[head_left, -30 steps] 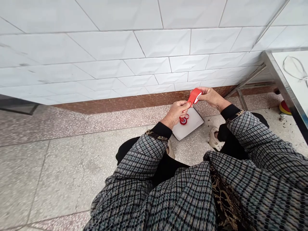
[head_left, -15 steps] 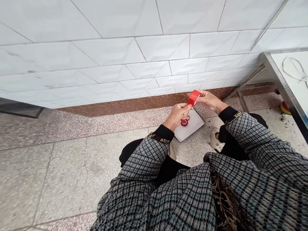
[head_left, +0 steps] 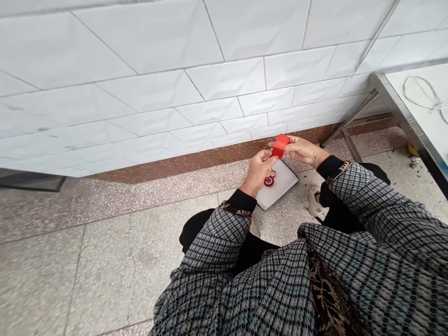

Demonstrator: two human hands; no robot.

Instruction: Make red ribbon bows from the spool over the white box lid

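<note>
A roll of wide red ribbon (head_left: 280,145) is held up between my two hands, above the floor near the wall. My right hand (head_left: 301,150) grips the roll from the right side, with fingers behind it. At its lower left edge, my left hand (head_left: 261,170) pinches the red band between thumb and fingers. Below them lies a white board with a dark edge (head_left: 280,189) on the floor. Small red rings (head_left: 269,181) rest on that board, partly beside my left hand; what they are exactly I cannot tell.
White tiles cover the wall (head_left: 157,93) in front. A metal-framed table (head_left: 399,102) stands at the right, with a loop of pale cord (head_left: 425,93) on its top. Beneath it are a yellow object (head_left: 413,150) and scattered bits. A dark frame (head_left: 31,181) is at the left.
The roll has turned slightly, so its flat red face shows more and its core less. Both hands stay on it. The camera view has shifted a little.
</note>
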